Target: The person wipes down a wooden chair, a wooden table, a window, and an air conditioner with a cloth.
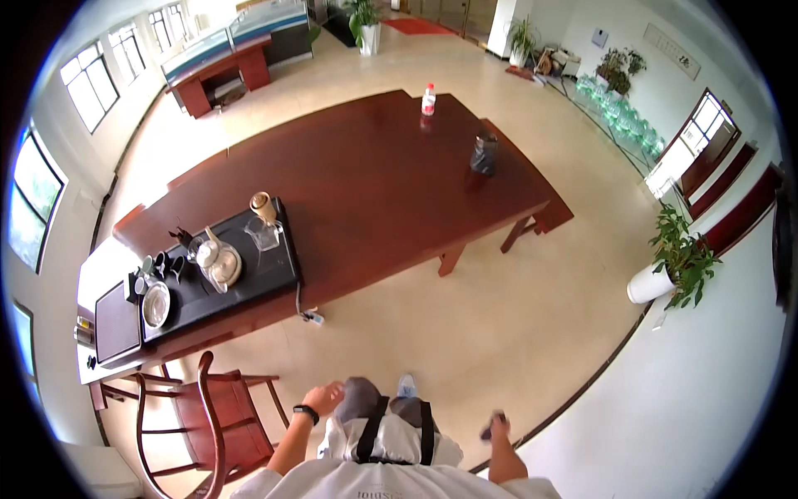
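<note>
My left hand (325, 397), with a dark watch (307, 413) on the wrist, hangs beside my bent knee. Its fingers are loosely apart, with nothing visible in them. To its left is a red wooden armchair (229, 412). Out to the right, my right hand (499, 426) hangs low over the floor near the wall, closed on a small dark object (487, 432) whose kind I cannot make out. Ahead stands a long dark-red wooden table (357, 183). At its left end a black tea tray (270, 270) bears a teapot (219, 262), a round metal bowl (156, 305) and several small cups.
A red-capped bottle (428, 100) and a dark container (484, 155) stand on the table's far right part. A cable with a plug (312, 317) hangs off its near edge. A potted plant (652, 284) stands by the right wall, with several large water bottles (619, 116) beyond.
</note>
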Demonstrator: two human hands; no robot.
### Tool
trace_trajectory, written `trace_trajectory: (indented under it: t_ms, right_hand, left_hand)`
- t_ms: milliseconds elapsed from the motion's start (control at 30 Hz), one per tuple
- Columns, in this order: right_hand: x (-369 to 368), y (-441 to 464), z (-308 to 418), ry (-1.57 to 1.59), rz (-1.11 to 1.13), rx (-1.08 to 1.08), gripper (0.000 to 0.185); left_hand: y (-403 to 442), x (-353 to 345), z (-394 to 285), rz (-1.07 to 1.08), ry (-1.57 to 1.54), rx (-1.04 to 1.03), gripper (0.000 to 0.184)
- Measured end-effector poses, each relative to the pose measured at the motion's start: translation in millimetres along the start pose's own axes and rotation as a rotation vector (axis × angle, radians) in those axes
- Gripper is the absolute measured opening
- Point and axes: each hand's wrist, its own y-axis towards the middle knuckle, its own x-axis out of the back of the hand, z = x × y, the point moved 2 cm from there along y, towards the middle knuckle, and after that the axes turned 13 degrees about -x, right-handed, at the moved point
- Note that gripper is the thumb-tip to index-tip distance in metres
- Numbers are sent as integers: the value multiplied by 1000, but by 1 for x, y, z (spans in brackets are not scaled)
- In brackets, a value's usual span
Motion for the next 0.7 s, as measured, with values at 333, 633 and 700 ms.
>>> trace_trajectory:
  t_ms: [333,633,700]
  right_hand:
    - [-363,-182,330,-427,874,434,50]
    - [-321,-68,289,-1020,765,600,36]
    - [-250,4,281,-1082,527,404,32]
  left_hand:
    - [89,37,-61,-365,56,-161,41]
    - [221,103,0,-722,323,-22,77]
    - [251,109,7,-719,354,38,74]
